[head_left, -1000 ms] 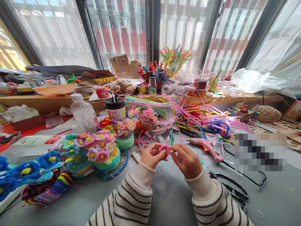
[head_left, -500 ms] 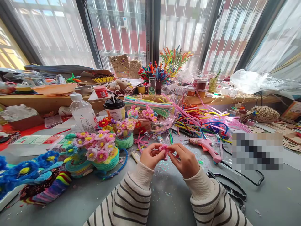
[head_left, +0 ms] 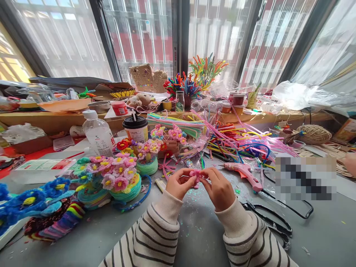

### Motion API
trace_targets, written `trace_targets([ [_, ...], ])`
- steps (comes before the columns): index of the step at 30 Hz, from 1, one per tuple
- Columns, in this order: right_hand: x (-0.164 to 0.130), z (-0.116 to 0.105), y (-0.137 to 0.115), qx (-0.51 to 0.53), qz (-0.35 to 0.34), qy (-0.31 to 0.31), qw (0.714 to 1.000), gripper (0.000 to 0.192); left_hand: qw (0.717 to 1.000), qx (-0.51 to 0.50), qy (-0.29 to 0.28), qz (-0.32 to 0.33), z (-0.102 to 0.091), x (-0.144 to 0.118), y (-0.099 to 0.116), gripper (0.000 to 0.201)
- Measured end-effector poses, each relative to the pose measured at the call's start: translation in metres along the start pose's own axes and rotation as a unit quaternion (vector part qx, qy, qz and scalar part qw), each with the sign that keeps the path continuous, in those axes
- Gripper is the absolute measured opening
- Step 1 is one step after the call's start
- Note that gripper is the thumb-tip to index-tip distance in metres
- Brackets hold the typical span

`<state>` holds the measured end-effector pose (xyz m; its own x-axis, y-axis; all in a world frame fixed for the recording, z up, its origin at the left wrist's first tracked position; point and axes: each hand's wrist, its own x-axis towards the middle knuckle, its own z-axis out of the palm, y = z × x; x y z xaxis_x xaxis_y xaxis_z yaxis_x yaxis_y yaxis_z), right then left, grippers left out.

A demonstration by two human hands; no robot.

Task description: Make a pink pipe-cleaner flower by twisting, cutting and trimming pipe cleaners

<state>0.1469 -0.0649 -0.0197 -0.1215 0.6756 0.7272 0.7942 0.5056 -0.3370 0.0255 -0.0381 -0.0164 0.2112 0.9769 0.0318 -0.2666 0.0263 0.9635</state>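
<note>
A small pink pipe-cleaner flower is pinched between both hands just above the grey table. My left hand grips it from the left with thumb and fingers. From the right, my right hand closes its fingertips on the same flower. Both sleeves are cream with dark stripes. Glitter specks lie on the table under the hands.
Finished pipe-cleaner flower pots and blue flowers stand at the left. A pink glue gun, black scissors, loose pipe cleaners, a lidded cup and a bottle surround the hands. Another person's hand shows at the right edge.
My fingers have shifted slightly on the pink flower, which sits a little higher. Another person's hand has appeared at the right edge.
</note>
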Motion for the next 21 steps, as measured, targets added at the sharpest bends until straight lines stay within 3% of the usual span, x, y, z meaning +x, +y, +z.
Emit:
trace_targets([
  [12,-0.001,0.0044,-0.0009,-0.015,0.002,0.036,0.999,0.016,1.0,0.001,0.001,-0.008,0.0003,0.0011,-0.0026,0.025],
  [21,-0.002,0.0026,0.0014,-0.074,-0.048,-0.005,0.996,0.016,1.0,-0.008,0.002,-0.016,-0.0013,0.0016,-0.0021,0.026],
])
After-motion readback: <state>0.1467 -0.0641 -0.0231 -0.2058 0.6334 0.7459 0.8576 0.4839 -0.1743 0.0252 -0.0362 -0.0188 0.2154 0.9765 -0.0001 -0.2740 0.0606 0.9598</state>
